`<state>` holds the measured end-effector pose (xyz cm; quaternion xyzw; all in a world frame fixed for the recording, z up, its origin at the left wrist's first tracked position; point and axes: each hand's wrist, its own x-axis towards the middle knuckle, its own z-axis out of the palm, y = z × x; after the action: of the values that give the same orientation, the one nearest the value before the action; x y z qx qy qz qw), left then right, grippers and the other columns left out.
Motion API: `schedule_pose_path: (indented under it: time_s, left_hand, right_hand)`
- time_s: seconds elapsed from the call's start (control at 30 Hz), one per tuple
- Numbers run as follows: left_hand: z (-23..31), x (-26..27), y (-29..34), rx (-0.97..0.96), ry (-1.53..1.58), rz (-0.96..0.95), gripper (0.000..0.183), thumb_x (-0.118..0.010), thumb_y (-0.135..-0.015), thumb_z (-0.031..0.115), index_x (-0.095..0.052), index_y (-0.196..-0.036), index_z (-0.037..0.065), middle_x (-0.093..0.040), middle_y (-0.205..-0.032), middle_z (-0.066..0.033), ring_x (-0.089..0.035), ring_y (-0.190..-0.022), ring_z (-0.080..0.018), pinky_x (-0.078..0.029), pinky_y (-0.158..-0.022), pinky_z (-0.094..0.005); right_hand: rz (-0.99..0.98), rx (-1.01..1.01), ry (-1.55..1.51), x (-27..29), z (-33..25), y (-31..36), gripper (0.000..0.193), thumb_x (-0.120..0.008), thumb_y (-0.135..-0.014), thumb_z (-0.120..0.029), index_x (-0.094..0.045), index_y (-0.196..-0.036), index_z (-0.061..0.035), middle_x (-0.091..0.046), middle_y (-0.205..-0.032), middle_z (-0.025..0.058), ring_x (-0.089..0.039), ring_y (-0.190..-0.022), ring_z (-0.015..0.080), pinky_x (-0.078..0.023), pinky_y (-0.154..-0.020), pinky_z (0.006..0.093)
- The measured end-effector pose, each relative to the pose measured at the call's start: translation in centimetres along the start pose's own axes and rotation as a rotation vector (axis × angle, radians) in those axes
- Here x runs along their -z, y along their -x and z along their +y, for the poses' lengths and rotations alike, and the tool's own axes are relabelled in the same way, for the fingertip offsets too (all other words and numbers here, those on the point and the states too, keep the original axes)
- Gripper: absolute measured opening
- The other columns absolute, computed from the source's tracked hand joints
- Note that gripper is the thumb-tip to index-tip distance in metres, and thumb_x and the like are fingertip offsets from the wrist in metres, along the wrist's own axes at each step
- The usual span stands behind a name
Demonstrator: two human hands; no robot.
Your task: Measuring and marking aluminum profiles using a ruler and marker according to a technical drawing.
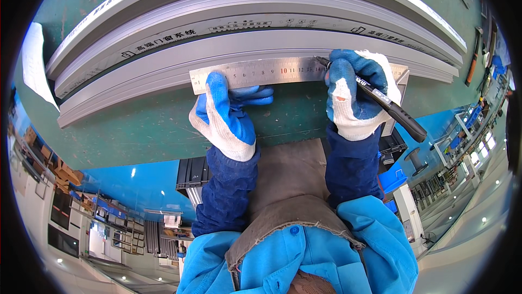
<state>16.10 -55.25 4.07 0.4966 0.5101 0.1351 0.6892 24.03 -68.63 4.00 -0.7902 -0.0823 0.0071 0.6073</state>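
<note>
A steel ruler [272, 72] lies along the near edge of the closest grey metal profile [228, 49]. My left hand [227, 120], in a blue-and-white work glove, pinches the ruler near its left end, thumb on top and fingers beneath. My right hand [359, 98], gloved the same way, is closed around a black marker pen [399, 113]. The pen's tip points left at the ruler's upper edge, against the profile; whether it touches cannot be made out. The right hand covers part of the ruler, and a silver angled metal piece [401, 85] shows beside it.
More long profiles with printed film [261, 22] lie behind, on a green worktable [136, 136]. White paper [35, 68] hangs at the far left. Tools with orange handles [473, 68] lie at the right end. Black crates [193, 173] stand below the near edge.
</note>
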Motion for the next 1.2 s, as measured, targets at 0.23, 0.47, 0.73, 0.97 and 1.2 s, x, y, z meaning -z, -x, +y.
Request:
schedule_pose_path:
  time_s: [0.23, 0.47, 0.73, 0.97, 1.2]
  left_hand:
    - [0.1, 0.1, 0.0, 0.012, 0.017, -0.009, 0.038, -0.051, -0.094, 0.029, -0.055, -0.087, -0.007, -0.063, -0.061, -0.0175, -0.06, -0.043, -0.0242, -0.053, -0.046, -0.0304]
    - [-4.0, -1.6, 3.3, 0.148, 0.174, -0.015, 0.034, -0.055, -0.092, 0.02, -0.038, -0.108, -0.004, -0.058, -0.084, -0.0226, -0.064, -0.055, -0.0292, -0.055, -0.053, -0.0357]
    - [-4.5, -8.4, 6.6, 0.274, 0.209, -0.215, 0.036, -0.053, -0.093, 0.026, -0.054, -0.079, -0.007, -0.064, -0.066, -0.0221, -0.063, -0.048, -0.0254, -0.053, -0.048, -0.0289]
    - [-3.3, -9.4, 6.4, 0.231, 0.227, -0.178, 0.037, -0.057, -0.093, 0.024, -0.054, -0.078, -0.009, -0.061, -0.066, -0.0167, -0.065, -0.054, -0.0249, -0.055, -0.049, -0.0325]
    - [-3.2, -10.0, 6.8, 0.255, 0.165, -0.027, 0.038, -0.055, -0.093, 0.028, -0.055, -0.082, -0.008, -0.063, -0.065, -0.0195, -0.063, -0.05, -0.0257, -0.054, -0.047, -0.0314]
  right_hand:
    - [0.013, -0.055, -0.053, 0.0, -0.4, 0.2, 0.007, -0.064, -0.077, 0.003, -0.06, -0.084, 0.0036, -0.063, -0.073, 0.0145, -0.055, -0.049, 0.0145, -0.046, -0.049, 0.0225]
    - [0.248, -0.077, -0.086, 4.1, -0.4, 0.2, 0.011, -0.063, -0.076, 0.006, -0.057, -0.084, 0.0023, -0.064, -0.075, 0.0172, -0.057, -0.05, 0.0176, -0.049, -0.049, 0.0243]
    - [0.28, -0.05, -0.044, 11.3, 1.6, -1.4, 0.01, -0.063, -0.079, 0.0, -0.058, -0.087, 0.0056, -0.062, -0.071, 0.0168, -0.056, -0.048, 0.0186, -0.051, -0.049, 0.0277]
    - [0.249, -0.085, -0.095, 11.6, 2.6, -1.9, 0.007, -0.062, -0.078, 0.002, -0.059, -0.083, 0.0066, -0.063, -0.075, 0.0199, -0.057, -0.05, 0.0203, -0.05, -0.048, 0.0269]
    - [0.244, -0.083, -0.122, 11.0, 2.6, -1.8, 0.007, -0.062, -0.077, 0.004, -0.055, -0.079, 0.0028, -0.064, -0.078, 0.0212, -0.057, -0.05, 0.0191, -0.05, -0.048, 0.0266]
